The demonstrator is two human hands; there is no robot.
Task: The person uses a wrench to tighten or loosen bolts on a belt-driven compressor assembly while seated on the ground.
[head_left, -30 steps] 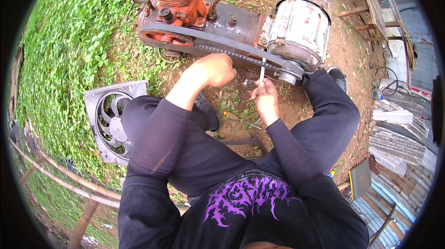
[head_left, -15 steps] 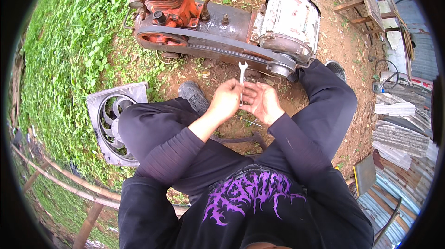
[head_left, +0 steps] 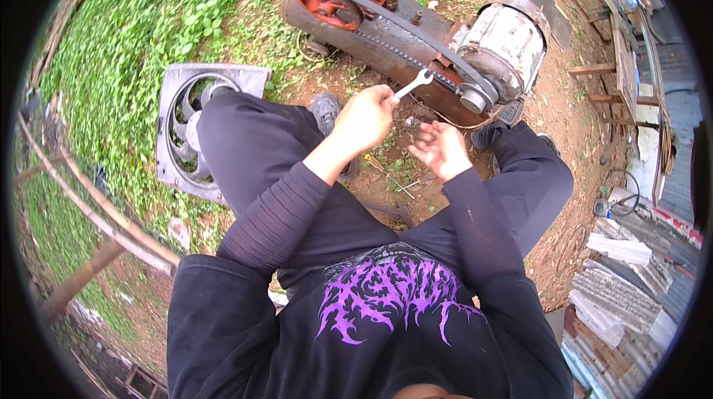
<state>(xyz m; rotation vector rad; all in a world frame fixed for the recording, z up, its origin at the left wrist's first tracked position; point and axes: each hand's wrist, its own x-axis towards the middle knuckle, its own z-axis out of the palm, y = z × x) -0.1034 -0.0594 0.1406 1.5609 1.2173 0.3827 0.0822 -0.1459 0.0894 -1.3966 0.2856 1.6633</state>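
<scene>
My left hand [head_left: 366, 118] is closed around the lower end of a silvery open-end wrench [head_left: 413, 86]. The wrench's open jaw points up and to the right, in front of the belt [head_left: 405, 35] of an air compressor; I cannot tell whether it touches the machine. My right hand [head_left: 443, 151] is held palm up with nothing in it, fingers apart and slightly curled, below the motor pulley [head_left: 475, 98]. The compressor has an orange pump with an orange flywheel [head_left: 327, 7], a rusty tank [head_left: 345, 39] and a worn whitish electric motor [head_left: 503, 39].
A grey fan in a square frame [head_left: 174, 154] lies by my left knee. Screwdriver-like thin tools [head_left: 394, 180] lie on the soil between my legs. A bamboo rail [head_left: 111, 221] runs at the left. Corrugated sheets [head_left: 616, 287] and a wooden bench [head_left: 627, 65] are at the right.
My hands have parted. My left hand has tilted the wrench from upright toward the belt and motor pulley, and my right hand has let go of its lower end. The whole view has turned.
</scene>
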